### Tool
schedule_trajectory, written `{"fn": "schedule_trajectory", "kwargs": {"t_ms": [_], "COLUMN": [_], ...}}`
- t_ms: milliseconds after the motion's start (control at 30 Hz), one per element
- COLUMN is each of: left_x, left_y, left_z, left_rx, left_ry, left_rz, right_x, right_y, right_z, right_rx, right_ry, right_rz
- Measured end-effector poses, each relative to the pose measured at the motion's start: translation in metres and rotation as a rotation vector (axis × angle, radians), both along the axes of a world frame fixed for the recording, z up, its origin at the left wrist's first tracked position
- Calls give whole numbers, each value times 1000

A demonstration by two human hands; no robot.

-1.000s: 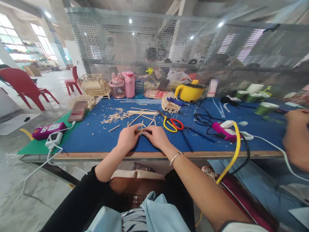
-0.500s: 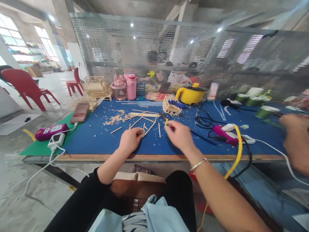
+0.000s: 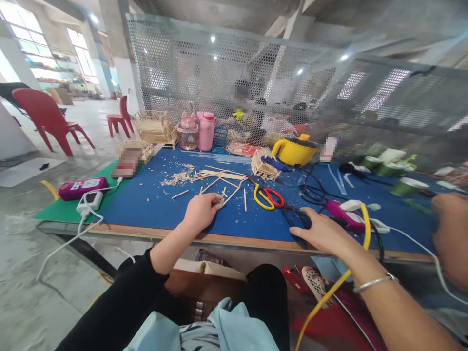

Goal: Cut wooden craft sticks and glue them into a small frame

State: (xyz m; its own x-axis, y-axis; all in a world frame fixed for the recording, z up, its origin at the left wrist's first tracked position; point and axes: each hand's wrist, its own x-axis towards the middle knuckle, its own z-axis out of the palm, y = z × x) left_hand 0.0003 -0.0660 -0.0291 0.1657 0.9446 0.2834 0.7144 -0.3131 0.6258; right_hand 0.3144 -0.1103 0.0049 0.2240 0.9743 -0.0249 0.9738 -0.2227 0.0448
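1. Left hand (image 3: 200,213) pinched on a small stick piece (image 3: 221,196), low on the blue bench (image 3: 146,204).
2. Right hand (image 3: 323,232) spread flat, holding nothing, fingertips toward the pink glue gun (image 3: 345,216).
3. Glue gun just right of that hand, long axis roughly crosswise; well apart from the left.

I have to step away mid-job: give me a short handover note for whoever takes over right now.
Left hand: closed in a grip on a small stick joint, pinned to the blue mat.
Right hand: open, flat at the table's near edge beside the pink glue gun, holding nothing.
Loose sticks lie just beyond the left hand, shavings to their left; the yellow-and-red scissors lie to the right.
Done: a few sticks set together under the left hand, bond unclear.
Left: glue gun not yet picked up; most sticks unused.
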Motion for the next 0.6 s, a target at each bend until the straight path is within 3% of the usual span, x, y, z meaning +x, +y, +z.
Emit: {"fn": "schedule_trajectory", "kwargs": {"t_ms": [333,467,600], "left_x": [-1,-1,-2], "left_y": [5,4,4], "left_z": [-5,-4,-4], "left_rx": [17,15,33], "left_ry": [-49,-40,-39], "left_rz": [4,-4,-15], "right_x": [-11,-19,-31], "right_y": [-20,-34,-32], "right_z": [15,22,16], "right_rx": [10,-38,-105], "right_ry": [-55,177,514], "right_rz": [54,144,249]}}
